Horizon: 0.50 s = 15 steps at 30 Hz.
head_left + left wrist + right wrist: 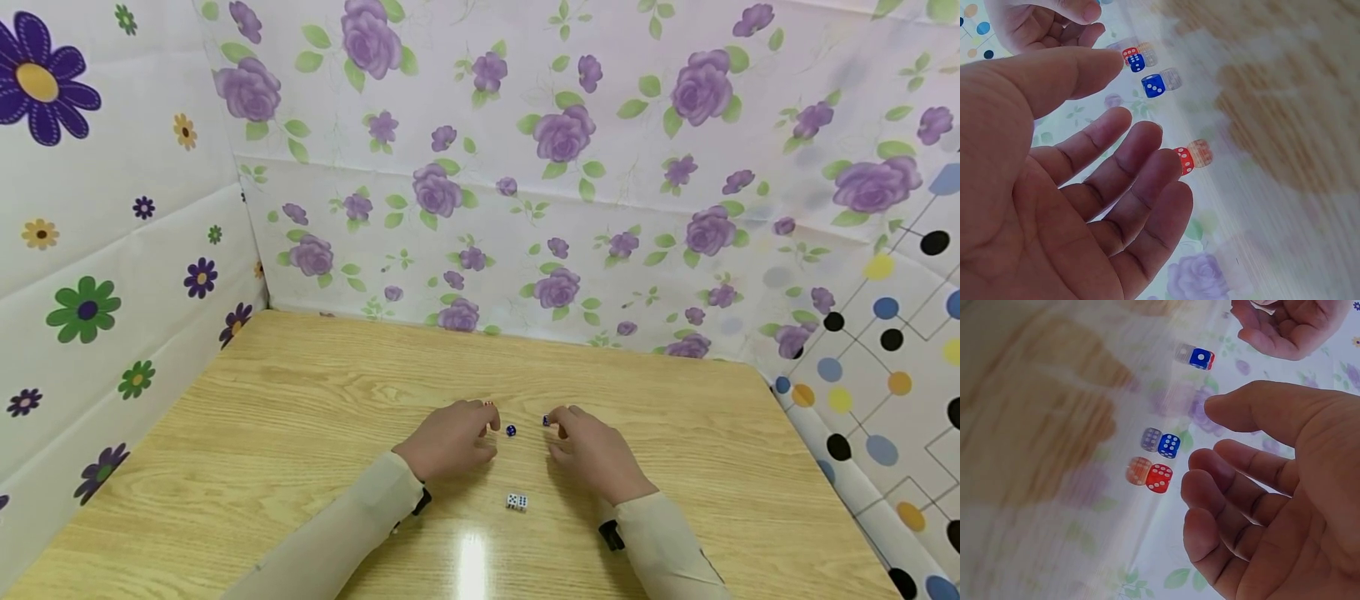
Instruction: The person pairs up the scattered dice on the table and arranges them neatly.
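My left hand (452, 437) is held low over the table with its fingers loosely bent and nothing between them. Just beyond its fingertips lies a red die (1184, 161), mostly covered by the hand in the head view. A blue die (511, 431) rests between the two hands. My right hand (600, 454) hovers opposite, its fingers relaxed and its palm bare. By its fingertips sit a second blue die (1169, 445) and another red die (1159, 479); the hand hides that red one in the head view.
Two white dice (517, 502) stand side by side nearer the front, between the forearms. The glossy wooden table (315, 367) meets a flower-printed cloth wall (495, 250) at the back. Patterned cloth also hangs at the left and right sides.
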Available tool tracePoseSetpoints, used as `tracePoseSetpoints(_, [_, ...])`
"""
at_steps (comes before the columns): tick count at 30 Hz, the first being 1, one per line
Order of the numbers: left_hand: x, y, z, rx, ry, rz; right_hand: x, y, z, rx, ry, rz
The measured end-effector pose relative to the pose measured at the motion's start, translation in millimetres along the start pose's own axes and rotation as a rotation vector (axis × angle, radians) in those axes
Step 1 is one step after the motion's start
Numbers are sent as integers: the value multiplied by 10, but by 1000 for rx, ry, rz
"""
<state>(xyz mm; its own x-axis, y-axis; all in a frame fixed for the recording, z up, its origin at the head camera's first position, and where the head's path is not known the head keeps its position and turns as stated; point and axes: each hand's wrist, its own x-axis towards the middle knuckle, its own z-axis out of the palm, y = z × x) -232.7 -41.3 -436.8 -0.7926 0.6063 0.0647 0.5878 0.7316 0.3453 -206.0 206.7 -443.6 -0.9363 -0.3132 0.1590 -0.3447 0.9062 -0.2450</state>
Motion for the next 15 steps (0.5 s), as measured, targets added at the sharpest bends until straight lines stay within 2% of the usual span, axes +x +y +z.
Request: tracePoseSetpoints(15, [-5, 24, -8, -8, -28, -17, 26, -4, 12, -26, 3, -4])
